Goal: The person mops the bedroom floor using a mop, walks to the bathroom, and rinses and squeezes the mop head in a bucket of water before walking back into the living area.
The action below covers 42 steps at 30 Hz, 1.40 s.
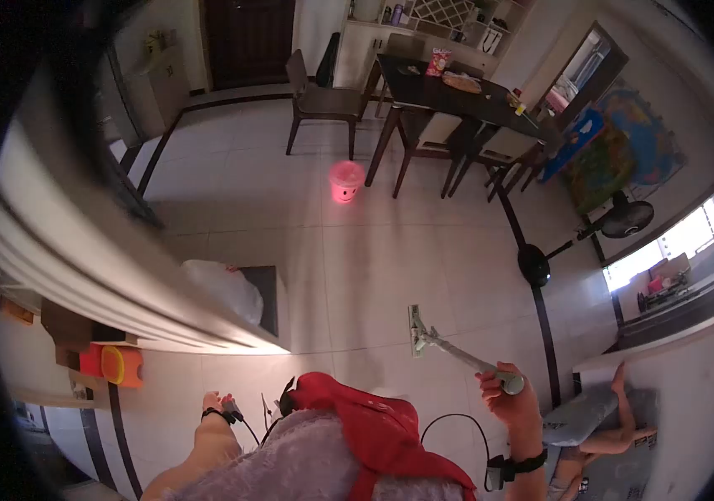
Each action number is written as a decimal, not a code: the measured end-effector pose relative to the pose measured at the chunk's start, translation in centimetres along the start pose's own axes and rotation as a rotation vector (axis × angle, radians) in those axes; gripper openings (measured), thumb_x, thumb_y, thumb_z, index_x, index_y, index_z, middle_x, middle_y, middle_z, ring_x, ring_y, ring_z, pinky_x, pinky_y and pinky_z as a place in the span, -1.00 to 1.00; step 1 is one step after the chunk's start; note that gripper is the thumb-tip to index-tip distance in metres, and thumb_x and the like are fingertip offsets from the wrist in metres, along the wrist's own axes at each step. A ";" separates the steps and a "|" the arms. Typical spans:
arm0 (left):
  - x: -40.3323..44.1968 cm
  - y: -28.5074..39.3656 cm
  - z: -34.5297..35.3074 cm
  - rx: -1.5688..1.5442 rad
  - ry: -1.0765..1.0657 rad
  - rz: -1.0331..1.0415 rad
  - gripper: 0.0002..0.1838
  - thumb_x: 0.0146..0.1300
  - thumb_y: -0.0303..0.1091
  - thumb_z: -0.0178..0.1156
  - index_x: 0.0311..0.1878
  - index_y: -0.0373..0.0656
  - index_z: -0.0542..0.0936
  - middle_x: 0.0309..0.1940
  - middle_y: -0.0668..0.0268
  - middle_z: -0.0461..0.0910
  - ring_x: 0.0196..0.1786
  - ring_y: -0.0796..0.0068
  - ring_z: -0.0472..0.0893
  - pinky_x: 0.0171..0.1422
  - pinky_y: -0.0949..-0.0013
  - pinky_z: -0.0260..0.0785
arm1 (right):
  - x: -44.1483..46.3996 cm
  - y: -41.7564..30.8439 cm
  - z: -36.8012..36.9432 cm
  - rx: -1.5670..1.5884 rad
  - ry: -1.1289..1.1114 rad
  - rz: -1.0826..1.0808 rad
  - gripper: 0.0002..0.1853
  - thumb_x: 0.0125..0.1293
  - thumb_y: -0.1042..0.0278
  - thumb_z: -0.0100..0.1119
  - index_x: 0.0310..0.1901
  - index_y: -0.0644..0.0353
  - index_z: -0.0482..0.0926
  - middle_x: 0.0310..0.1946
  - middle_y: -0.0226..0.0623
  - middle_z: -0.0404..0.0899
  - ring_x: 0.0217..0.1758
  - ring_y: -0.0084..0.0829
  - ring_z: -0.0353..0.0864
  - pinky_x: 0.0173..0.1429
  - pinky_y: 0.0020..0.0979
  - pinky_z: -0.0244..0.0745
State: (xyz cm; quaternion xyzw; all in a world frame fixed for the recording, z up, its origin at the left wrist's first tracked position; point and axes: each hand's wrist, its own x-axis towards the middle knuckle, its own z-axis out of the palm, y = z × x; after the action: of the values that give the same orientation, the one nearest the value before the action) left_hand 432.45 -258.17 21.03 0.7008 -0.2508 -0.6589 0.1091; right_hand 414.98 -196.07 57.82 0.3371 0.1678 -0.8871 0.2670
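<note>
My right hand [511,398] is wrapped round the top of a mop [463,355] with a pale grey-green handle. The handle slants away to the left, and its narrow flat head [415,331] appears to rest on the tiled floor. My left hand [218,404] hangs low on the left with nothing in it, its fingers loosely apart. Each wrist wears a black strap with a small device and a cable. A red garment [365,417] and fluffy grey clothing cover my front.
Ahead stands a pink smiling bucket [346,182]. Behind it are a dark dining table [457,93] and chairs [324,96]. A black fan [534,265] stands right. Left, a wall edge [123,275] juts out near a white bag [223,288]. A person's bare leg [618,417] shows lower right.
</note>
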 end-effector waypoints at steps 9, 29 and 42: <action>-7.4 -11.5 21.0 -0.153 -0.059 -0.067 -0.65 0.00 -0.25 0.12 -0.19 -0.16 0.28 -0.43 0.08 0.49 -0.46 0.10 0.53 -0.29 0.01 0.45 | 4.9 -26.2 -0.7 0.026 0.068 -0.068 -0.72 0.25 0.27 0.09 -0.28 0.36 0.35 -0.46 -0.36 0.42 -0.49 -0.57 0.46 -0.52 -0.61 0.35; -11.6 -25.4 80.6 0.644 -0.861 0.287 -0.88 0.10 -0.36 0.02 -0.48 -0.10 0.32 -0.58 0.26 0.35 -0.47 0.35 0.46 -0.43 0.26 0.40 | 20.7 -75.5 0.2 0.505 0.037 -0.105 -0.81 0.22 0.33 0.07 -0.42 0.25 0.36 -0.51 -0.34 0.40 -0.47 -0.49 0.44 -0.45 -0.53 0.37; -56.6 -44.5 138.6 0.881 -1.529 0.251 -0.83 0.23 -0.32 0.11 -0.20 -0.21 0.51 -0.29 0.25 0.56 -0.15 0.33 0.55 0.00 0.26 0.43 | 35.0 -107.2 2.8 0.502 0.053 -0.546 -0.86 0.26 0.36 0.07 -0.39 0.21 0.38 -0.56 -0.27 0.39 -0.49 -0.40 0.44 -0.53 -0.52 0.32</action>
State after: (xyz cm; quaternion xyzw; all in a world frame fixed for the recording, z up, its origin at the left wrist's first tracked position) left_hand 305.82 -167.70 33.73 0.0152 -0.5606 -0.7732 -0.2960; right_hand 328.51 -124.14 48.36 0.3577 0.0355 -0.9301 -0.0750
